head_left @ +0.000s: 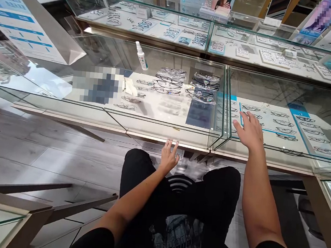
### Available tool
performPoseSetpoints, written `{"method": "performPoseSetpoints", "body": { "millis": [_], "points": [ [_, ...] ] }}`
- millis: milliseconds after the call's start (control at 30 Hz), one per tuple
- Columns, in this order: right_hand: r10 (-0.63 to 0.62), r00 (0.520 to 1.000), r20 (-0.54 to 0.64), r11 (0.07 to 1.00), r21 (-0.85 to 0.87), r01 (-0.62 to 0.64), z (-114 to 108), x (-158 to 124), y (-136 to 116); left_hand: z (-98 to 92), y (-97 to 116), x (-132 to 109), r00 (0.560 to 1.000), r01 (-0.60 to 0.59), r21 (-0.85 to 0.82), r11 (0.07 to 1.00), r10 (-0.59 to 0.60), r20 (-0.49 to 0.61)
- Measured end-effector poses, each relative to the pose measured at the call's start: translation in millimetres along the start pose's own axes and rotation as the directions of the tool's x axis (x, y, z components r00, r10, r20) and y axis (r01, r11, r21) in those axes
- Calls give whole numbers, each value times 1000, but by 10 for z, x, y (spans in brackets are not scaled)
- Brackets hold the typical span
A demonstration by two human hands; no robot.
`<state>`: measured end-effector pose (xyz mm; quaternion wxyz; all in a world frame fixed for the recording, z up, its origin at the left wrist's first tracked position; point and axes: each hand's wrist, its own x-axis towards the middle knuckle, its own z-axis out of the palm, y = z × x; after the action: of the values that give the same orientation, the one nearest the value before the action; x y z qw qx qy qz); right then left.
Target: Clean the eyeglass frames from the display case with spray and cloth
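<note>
I sit in front of a glass display case [171, 62] full of eyeglasses [201, 86]. My left hand [169, 155] reaches to the case's front edge below the glass, fingers stretched up against the frame, holding nothing. My right hand [249, 130] lies flat on the glass top of the right-hand case section, fingers spread, empty. Under the glass near it lie rows of spectacle frames [282, 123] on a white and blue tray.
A white spray bottle [141, 55] stands on the glass top at the back left. A second showcase [249, 46] runs behind. A slanted sign board [26, 21] stands at left. Another glass table corner [13, 210] is at lower left, a stool base [180, 182] between my knees.
</note>
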<state>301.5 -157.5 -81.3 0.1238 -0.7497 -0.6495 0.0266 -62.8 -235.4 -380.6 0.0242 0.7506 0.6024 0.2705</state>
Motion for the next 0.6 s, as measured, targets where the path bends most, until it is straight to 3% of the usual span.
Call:
{"method": "performPoseSetpoints", "body": {
  "millis": [167,400,600],
  "points": [
    [40,995,90,998,-54,-35,-12,31,4,-14,21,4,998,-2,9,1000,2,-59],
    [28,995,96,999,-46,-24,23,46,8,-2,16,-2,995,-7,15,1000,8,-99],
    [22,996,86,998,-52,-17,-48,83,18,57,-60,-251,996,21,15,1000,-19,-83]
  ]
}}
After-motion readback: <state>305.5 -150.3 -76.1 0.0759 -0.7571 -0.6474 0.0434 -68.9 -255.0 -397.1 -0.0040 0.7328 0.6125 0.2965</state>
